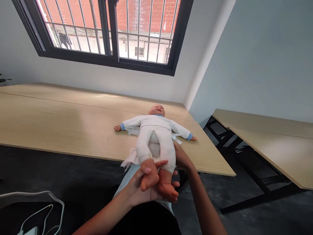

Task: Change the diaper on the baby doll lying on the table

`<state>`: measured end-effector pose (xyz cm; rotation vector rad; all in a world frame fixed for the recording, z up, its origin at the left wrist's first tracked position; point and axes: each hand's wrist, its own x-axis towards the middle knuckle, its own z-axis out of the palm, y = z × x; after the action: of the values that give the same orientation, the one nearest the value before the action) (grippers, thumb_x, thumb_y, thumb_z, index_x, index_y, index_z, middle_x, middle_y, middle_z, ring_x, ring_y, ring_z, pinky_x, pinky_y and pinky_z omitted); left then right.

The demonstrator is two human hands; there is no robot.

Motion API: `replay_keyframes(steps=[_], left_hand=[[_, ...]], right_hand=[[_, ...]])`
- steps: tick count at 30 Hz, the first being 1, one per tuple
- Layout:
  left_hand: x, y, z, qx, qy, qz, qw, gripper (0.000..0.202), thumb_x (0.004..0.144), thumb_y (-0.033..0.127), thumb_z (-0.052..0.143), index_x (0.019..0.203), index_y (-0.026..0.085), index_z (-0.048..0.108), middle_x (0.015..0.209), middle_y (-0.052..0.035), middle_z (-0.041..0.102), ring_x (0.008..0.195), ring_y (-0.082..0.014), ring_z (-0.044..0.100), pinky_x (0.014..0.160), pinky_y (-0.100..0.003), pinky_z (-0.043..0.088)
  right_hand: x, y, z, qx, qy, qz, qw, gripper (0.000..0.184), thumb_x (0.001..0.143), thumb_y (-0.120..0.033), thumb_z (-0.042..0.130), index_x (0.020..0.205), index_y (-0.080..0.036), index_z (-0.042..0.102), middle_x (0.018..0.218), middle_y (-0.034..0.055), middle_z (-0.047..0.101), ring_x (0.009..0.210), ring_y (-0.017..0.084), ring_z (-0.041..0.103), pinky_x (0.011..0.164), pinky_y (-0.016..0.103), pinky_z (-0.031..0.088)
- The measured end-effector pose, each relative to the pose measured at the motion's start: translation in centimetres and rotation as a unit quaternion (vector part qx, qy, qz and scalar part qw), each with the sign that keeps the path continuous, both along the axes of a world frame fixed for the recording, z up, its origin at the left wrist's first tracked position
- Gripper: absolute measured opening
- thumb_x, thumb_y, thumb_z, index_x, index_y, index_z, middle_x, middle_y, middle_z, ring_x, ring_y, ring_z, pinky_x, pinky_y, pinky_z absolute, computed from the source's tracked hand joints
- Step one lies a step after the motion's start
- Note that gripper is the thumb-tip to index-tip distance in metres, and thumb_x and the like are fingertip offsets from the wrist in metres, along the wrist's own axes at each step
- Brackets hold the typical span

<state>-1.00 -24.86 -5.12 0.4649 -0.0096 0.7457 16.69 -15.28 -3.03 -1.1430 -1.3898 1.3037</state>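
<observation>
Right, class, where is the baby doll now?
The baby doll lies on its back on the pale wooden table, centre of the head view, below the barred window, feet raised in the left hand.

baby doll (156, 110): peach-pink skin | jacket (154, 122): plain white | cuffs (122, 126): pale blue | trousers (156, 148): plain white | surface (61, 120): pale oak-beige, faint grain | window frame (107, 62): black | brick wall (146, 16): orange-red, pale mortar lines | side wall (256, 58): pale blue-grey | floor (220, 202): charcoal, mottled
</observation>
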Motion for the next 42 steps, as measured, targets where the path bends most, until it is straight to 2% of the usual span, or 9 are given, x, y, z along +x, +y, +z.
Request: replay_keyframes(steps=[6, 14, 20, 24, 27, 30, 35, 38, 42], left_hand=[[0.0, -0.4, -0.9, -0.024, 0.020, 0.001, 1.000, 0.080, 0.085, 0.041, 0.059, 0.156, 0.034, 0.023, 0.140, -0.0148, 0.055, 0.139, -0.0418, 0.044, 0.107, -0.065, 0.030], [-5.2, -0.7, -1.4, -0.031, 0.088, 0.001, 0.996, 0.056, 0.091, 0.056, 0.056, 0.135, 0.022, 0.059, 0.143, -0.0166, 0.055, 0.134, -0.0389, 0.050, 0.103, -0.058, 0.043], [-10.8, 0.5, 0.0, -0.023, 0.228, 0.109, 0.967, 0.036, 0.088, 0.043, 0.066, 0.094, 0.008, 0.074, 0.075, -0.0072, 0.069, 0.073, -0.0217, 0.068, 0.082, -0.039, 0.056], [-12.4, 1.1, 1.1, -0.002, 0.328, 0.169, 0.929, 0.032, 0.087, 0.040, 0.068, 0.090, 0.008, 0.073, 0.071, -0.0069, 0.068, 0.067, -0.0192, 0.065, 0.074, -0.032, 0.055], [-12.2, 0.7, 1.0, -0.003, 0.362, 0.175, 0.916, 0.028, 0.089, 0.038, 0.066, 0.087, 0.011, 0.071, 0.074, -0.0070, 0.069, 0.069, -0.0194, 0.066, 0.074, -0.031, 0.054], [-11.5, 0.4, 0.1, -0.003, 0.356, 0.180, 0.917, 0.029, 0.089, 0.039, 0.066, 0.088, 0.011, 0.072, 0.077, -0.0078, 0.071, 0.073, -0.0202, 0.067, 0.078, -0.032, 0.054], [-11.1, 0.6, -1.9, 0.001, 0.320, 0.158, 0.934, 0.046, 0.081, 0.052, 0.073, 0.092, 0.007, 0.072, 0.081, -0.0108, 0.071, 0.075, -0.0218, 0.067, 0.081, -0.033, 0.054], [-11.3, 0.7, -2.5, -0.004, 0.312, 0.156, 0.937, 0.052, 0.082, 0.055, 0.071, 0.102, 0.007, 0.071, 0.081, -0.0096, 0.071, 0.074, -0.0211, 0.068, 0.082, -0.034, 0.054], [-10.7, 0.2, -2.4, -0.019, 0.309, 0.160, 0.937, 0.052, 0.079, 0.055, 0.075, 0.100, 0.009, 0.071, 0.076, -0.0067, 0.069, 0.070, -0.0193, 0.066, 0.079, -0.033, 0.054]], right_hand=[[0.4, -2.7, -0.7, -0.086, 0.115, -0.091, 0.985, 0.073, 0.085, -0.078, 0.047, 0.125, -0.019, 0.061, 0.110, 0.0089, 0.072, 0.094, 0.027, 0.068, 0.069, 0.031, 0.053], [1.6, -3.2, -0.5, -0.087, 0.149, -0.035, 0.984, 0.082, 0.074, -0.045, 0.078, 0.144, -0.024, 0.041, 0.124, 0.0068, 0.067, 0.108, 0.026, 0.066, 0.077, 0.029, 0.055], [3.2, -2.2, -0.8, -0.050, 0.067, -0.075, 0.994, 0.081, 0.068, -0.046, 0.081, 0.136, -0.021, 0.046, 0.116, 0.0082, 0.070, 0.102, 0.025, 0.066, 0.078, 0.030, 0.055], [2.8, -2.9, -0.6, 0.032, -0.049, -0.104, 0.993, 0.067, 0.080, -0.054, 0.070, 0.132, -0.018, 0.047, 0.131, 0.0143, 0.061, 0.115, 0.029, 0.062, 0.097, 0.042, 0.051], [0.6, -5.2, -0.1, 0.192, -0.253, -0.171, 0.933, 0.062, 0.090, -0.060, 0.056, 0.134, -0.016, 0.050, 0.139, 0.0170, 0.054, 0.128, 0.036, 0.051, 0.111, 0.056, 0.037], [-3.0, -7.5, -0.3, 0.344, -0.389, -0.089, 0.850, 0.064, 0.089, -0.062, 0.062, 0.137, -0.021, 0.050, 0.137, 0.0144, 0.056, 0.130, 0.037, 0.048, 0.114, 0.057, 0.033], [-6.5, -7.5, -0.4, 0.521, -0.466, -0.021, 0.714, 0.015, 0.094, -0.012, 0.054, 0.102, -0.021, 0.063, 0.102, 0.0031, 0.070, 0.099, 0.021, 0.063, 0.116, 0.042, 0.031], [-6.0, -5.7, 2.4, 0.565, -0.450, -0.024, 0.691, 0.021, 0.096, -0.007, 0.047, 0.091, -0.021, 0.062, 0.081, -0.0015, 0.067, 0.078, 0.015, 0.060, 0.113, 0.037, 0.031], [-4.7, -1.1, 7.6, 0.542, -0.415, -0.037, 0.730, 0.015, 0.097, -0.016, 0.048, 0.093, -0.019, 0.062, 0.084, -0.0001, 0.070, 0.079, 0.016, 0.062, 0.107, 0.038, 0.034]])
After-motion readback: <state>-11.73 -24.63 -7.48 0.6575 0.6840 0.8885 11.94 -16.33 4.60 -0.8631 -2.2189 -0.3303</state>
